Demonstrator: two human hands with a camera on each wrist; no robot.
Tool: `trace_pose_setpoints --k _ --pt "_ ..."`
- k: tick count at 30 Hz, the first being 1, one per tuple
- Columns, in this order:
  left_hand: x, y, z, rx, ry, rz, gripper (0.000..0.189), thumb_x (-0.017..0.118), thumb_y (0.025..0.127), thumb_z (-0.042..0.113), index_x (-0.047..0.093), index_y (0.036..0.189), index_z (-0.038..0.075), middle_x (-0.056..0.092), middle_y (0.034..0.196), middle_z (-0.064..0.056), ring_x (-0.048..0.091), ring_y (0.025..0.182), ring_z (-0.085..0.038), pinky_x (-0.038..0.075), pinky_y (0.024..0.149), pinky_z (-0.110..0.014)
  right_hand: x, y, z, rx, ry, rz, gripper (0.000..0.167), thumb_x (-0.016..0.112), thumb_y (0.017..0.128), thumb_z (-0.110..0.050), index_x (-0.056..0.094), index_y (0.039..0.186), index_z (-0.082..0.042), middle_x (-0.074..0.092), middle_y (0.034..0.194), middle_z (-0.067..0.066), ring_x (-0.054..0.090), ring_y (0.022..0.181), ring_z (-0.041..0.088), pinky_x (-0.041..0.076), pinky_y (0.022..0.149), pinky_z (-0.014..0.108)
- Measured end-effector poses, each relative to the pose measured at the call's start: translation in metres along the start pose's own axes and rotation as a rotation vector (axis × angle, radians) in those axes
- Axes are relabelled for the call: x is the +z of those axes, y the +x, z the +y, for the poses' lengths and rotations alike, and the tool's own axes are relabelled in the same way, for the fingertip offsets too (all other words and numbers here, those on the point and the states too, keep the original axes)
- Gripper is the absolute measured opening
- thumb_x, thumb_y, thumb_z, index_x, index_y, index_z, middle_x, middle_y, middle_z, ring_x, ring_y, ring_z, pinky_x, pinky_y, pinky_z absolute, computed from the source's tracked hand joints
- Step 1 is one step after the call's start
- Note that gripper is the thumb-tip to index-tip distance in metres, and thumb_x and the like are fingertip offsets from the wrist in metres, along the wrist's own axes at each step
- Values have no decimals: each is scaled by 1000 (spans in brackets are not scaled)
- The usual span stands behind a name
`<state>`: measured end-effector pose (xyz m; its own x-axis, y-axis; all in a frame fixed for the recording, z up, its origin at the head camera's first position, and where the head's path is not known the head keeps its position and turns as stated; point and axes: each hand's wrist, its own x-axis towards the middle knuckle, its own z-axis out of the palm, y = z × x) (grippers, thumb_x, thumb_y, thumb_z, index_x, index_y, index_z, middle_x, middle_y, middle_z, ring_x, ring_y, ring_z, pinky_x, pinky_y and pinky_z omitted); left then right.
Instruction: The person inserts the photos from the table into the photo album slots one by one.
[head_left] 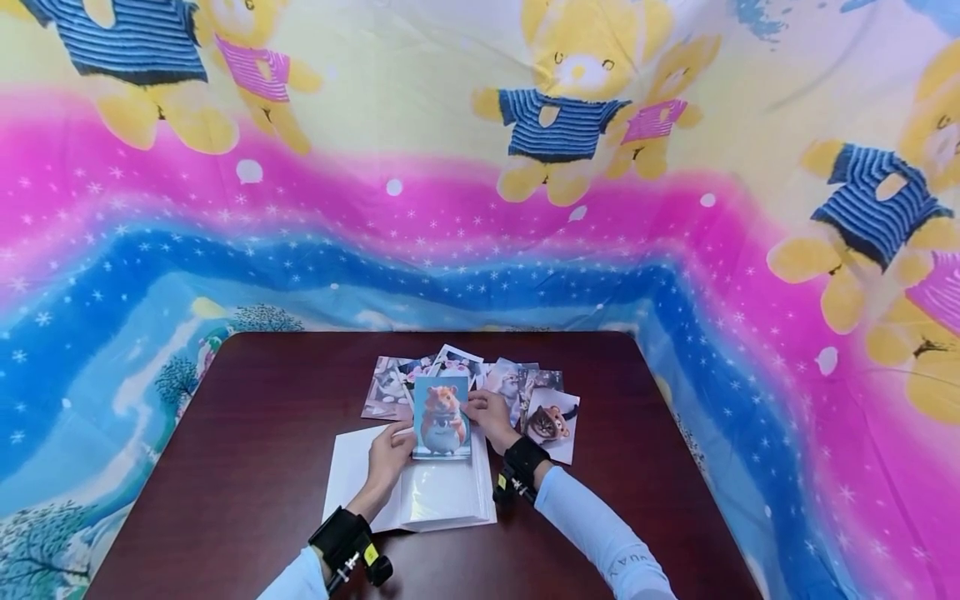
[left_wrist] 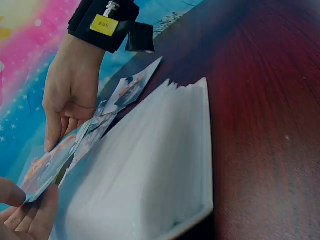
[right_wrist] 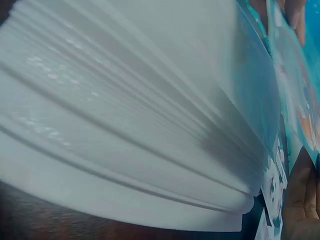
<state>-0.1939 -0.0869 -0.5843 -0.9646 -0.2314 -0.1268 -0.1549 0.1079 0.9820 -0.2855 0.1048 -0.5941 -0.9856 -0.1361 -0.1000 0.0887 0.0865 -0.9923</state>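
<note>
Your left hand and right hand pinch opposite sides of a glossy blue rectangular hamster-printed card, above the open white clear-sleeved album on the dark reddish-brown surface.

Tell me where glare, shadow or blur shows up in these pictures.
Head view: pale shine on the clear pocket of the open album; left wrist view: the table looks slightly soft; right wrist view: hazy, with shadow across the pages.

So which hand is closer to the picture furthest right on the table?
Right. The right hand is just left of the rightmost picture, holding the hamster picture. The left hand is farther away, at the hamster picture's lower left side.
</note>
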Motion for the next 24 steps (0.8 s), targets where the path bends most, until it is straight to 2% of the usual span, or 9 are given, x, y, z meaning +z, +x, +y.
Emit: trace_pose_setpoints --k 5,9,12,15,20,22,24 --pt "-3 -2 -5 -19 -7 -45 39 60 95 3 52 131 -10 66 110 -29 68 94 -34 59 71 -34 -5 -14 1 41 23 -44 35 64 93 2 55 125 14 66 96 16 61 82 13 54 84 47" --pt "-10 2 -4 -19 -5 -60 42 63 95 5 51 133 -9 66 111 -28 68 97 -34 59 75 -34 -5 -29 -8 60 45 -140 37 62 95 3 51 128 16 64 97 15 61 85 15 50 89 54" --pt "-16 5 -2 -5 14 -57 39 64 94 2 55 131 -7 68 108 -26 68 94 -32 58 72 -30 -5 -39 -15 75 34 -231 35 59 96 3 49 127 17 59 93 9 57 84 15 50 87 48" --pt "-19 5 -2 0 26 -63 35 64 94 0 58 129 -5 69 104 -23 69 90 -29 56 69 -26 -7 -42 -14 105 17 -288 34 57 98 0 49 128 14 57 94 3 57 86 13 52 86 42" --pt "-18 1 -4 19 23 -89 34 64 92 -3 59 126 -5 70 99 -21 68 84 -25 53 64 -24 -12 -33 -3 108 7 -291 32 59 99 -8 53 126 8 61 92 -2 61 87 11 53 83 35" --pt "-18 0 -4 29 26 -93 35 65 91 -3 60 126 -4 70 98 -21 68 84 -24 53 63 -23 -12 -28 -1 93 2 -292 25 60 99 -9 54 117 7 56 84 -3 58 82 10 51 78 31" --pt "-19 -1 -4 66 43 -91 34 66 91 -2 60 125 -5 70 98 -22 69 86 -27 54 66 -24 -11 -23 -1 85 2 -299 18 60 99 -8 54 110 5 52 80 -3 58 78 10 52 75 30"
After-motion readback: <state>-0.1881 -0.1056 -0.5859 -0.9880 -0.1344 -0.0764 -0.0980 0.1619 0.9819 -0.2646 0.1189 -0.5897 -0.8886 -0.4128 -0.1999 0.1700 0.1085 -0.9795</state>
